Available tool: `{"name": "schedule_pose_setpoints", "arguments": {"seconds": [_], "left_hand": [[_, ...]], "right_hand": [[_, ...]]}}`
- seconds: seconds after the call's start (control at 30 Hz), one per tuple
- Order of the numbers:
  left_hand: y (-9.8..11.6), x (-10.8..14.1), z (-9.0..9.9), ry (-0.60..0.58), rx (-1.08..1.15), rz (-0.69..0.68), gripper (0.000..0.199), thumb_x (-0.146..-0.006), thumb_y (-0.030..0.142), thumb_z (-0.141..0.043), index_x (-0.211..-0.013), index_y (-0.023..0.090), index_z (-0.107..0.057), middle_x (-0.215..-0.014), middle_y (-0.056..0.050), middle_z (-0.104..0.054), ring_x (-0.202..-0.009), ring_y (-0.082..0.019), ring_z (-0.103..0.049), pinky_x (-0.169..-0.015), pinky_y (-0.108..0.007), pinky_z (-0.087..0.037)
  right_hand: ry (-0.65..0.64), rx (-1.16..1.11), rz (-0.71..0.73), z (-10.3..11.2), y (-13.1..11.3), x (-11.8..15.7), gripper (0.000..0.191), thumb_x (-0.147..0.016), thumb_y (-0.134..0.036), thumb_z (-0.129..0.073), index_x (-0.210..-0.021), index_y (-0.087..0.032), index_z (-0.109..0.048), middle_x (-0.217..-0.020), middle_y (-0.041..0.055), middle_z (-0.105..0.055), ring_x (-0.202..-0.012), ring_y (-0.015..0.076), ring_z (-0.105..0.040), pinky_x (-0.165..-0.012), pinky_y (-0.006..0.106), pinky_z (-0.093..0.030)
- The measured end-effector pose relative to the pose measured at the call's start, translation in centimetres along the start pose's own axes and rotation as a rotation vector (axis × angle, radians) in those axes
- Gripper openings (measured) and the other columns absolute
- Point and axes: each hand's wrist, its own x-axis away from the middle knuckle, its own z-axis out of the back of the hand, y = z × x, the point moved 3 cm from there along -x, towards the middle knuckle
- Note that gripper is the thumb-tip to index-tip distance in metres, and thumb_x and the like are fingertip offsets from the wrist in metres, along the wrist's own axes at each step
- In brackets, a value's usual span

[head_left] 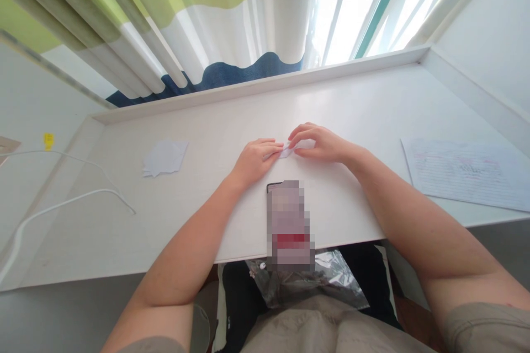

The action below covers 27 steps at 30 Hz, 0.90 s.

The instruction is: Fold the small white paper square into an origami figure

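A small folded piece of white paper [286, 151] lies on the white desk [232, 116], between my two hands. My left hand [260, 157] rests on its left side, fingers held together and pressing the paper against the desktop. From the right, my right hand [321, 143] has its fingers curled, with the thumb and index fingertips at the paper's right edge. Part of the paper is covered by my fingers. Nearer to me a phone [287, 220], its screen blurred out, lies at the front edge of the desk.
Several white paper pieces [165, 158] lie in a pile on the left, near a white cable [83, 196]. A stack of written sheets [467, 171] is on the right. A clear plastic bag [335, 278] sits on my lap. Curtains [232, 22] hang behind the desk's raised back edge.
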Motion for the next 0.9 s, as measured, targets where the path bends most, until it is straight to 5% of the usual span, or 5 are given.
{"name": "schedule_pose_setpoints", "arguments": {"seconds": [0.37, 0.6, 0.9], "left_hand": [[-0.05, 0.01, -0.04, 0.023, -0.013, -0.037, 0.023, -0.105, 0.022, -0.066, -0.115, 0.026, -0.087, -0.125, -0.006, -0.086, -0.132, -0.03, -0.075, -0.118, -0.056, -0.058], [0.0, 0.08, 0.07, 0.016, 0.006, -0.025, 0.023, -0.106, 0.023, -0.067, -0.118, 0.023, -0.086, -0.126, -0.006, -0.085, -0.132, -0.03, -0.075, -0.118, -0.055, -0.058], [0.4, -0.12, -0.01, -0.005, -0.037, 0.004, 0.022, -0.105, 0.023, -0.067, -0.115, 0.026, -0.087, -0.125, -0.005, -0.086, -0.133, -0.03, -0.073, -0.117, -0.058, -0.057]], "right_hand": [[0.019, 0.049, 0.014, -0.08, 0.69, -0.04, 0.016, -0.094, -0.033, -0.069, -0.096, -0.026, -0.083, -0.108, 0.0097, -0.08, -0.109, 0.0313, -0.069, -0.105, 0.053, -0.052], [-0.055, 0.061, -0.041, 0.12, 0.71, 0.38, 0.026, -0.093, -0.029, -0.068, -0.112, -0.03, -0.086, -0.13, 0.0095, -0.076, -0.128, 0.0344, -0.062, -0.118, 0.058, -0.044], [0.05, 0.167, -0.014, 0.06, 0.3, 0.25, 0.018, -0.096, -0.034, -0.068, -0.092, -0.028, -0.084, -0.117, 0.0104, -0.078, -0.117, 0.0341, -0.063, -0.108, 0.056, -0.048]]}}
